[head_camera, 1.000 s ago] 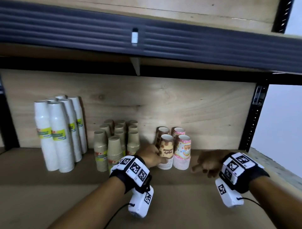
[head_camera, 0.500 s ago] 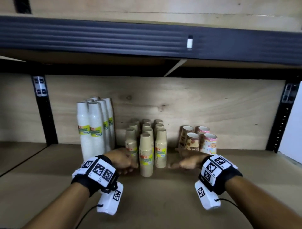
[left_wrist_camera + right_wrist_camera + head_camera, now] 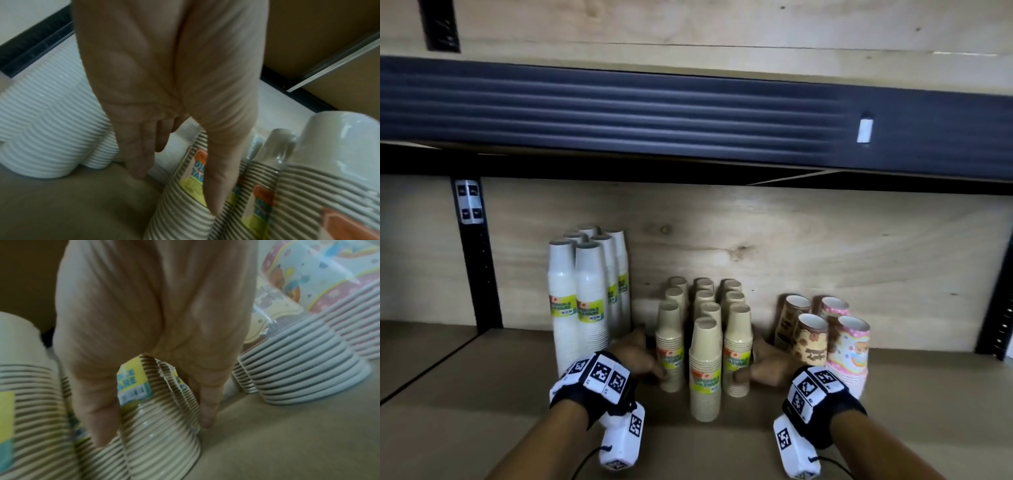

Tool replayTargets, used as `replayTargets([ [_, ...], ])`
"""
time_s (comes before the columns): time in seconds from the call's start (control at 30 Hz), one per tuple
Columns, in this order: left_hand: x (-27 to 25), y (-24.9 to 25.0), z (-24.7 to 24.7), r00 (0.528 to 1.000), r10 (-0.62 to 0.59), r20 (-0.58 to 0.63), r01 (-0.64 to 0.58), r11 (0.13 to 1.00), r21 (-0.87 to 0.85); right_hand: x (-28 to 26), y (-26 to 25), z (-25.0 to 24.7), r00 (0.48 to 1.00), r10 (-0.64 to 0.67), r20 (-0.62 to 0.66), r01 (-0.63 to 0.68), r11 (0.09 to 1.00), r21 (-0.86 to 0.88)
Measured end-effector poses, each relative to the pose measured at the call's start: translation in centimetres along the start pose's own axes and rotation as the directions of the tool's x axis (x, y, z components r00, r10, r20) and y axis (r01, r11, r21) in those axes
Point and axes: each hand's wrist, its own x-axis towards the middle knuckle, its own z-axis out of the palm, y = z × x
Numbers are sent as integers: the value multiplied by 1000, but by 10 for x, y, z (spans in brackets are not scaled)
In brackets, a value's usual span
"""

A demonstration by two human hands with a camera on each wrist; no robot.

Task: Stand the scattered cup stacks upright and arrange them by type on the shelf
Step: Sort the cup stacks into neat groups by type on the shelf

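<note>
Far left on shelf (image 3: 482, 394): tall white cup stacks (image 3: 571, 308), upright. Next, left hand (image 3: 635, 356), fingers straight, thumb flat vs. left side of kraft cup stacks (image 3: 705, 359). Right hand (image 3: 763, 368) same, straight fingers pressing right side of grp. Far right: printed cup stacks (image 3: 825, 335), upright.

The wooden shelf (image 3: 482, 394) bears upright white stacks (image 3: 578, 301), beige stacks (image 3: 705, 359) and patterned stacks (image 3: 849, 349).
</note>
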Motion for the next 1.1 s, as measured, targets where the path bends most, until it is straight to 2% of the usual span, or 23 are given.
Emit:
replayTargets([
  [0.07,30,-17,5,1000,22,21,-21,999,-39,3,4,-2,1000,3,10,-3,1000,30],
  [0.1,29,-13,3,999,39,35,-38,999,-32,6,9,-3,1000,3,15,-3,999,38],
  [0.23,-23,35,-6,994,87,68,-90,995,39,9,15,-6,998,10,55,-12,999,34],
  [0.4,-26,46,-2,988,117,102,-121,992,36,20,19,-6,997,12,82,-15,999,30],
  [1.1,-20,50,5,990,93,103,-94,996,8,21,13,-6,995,8,104,-15,998,64],
])
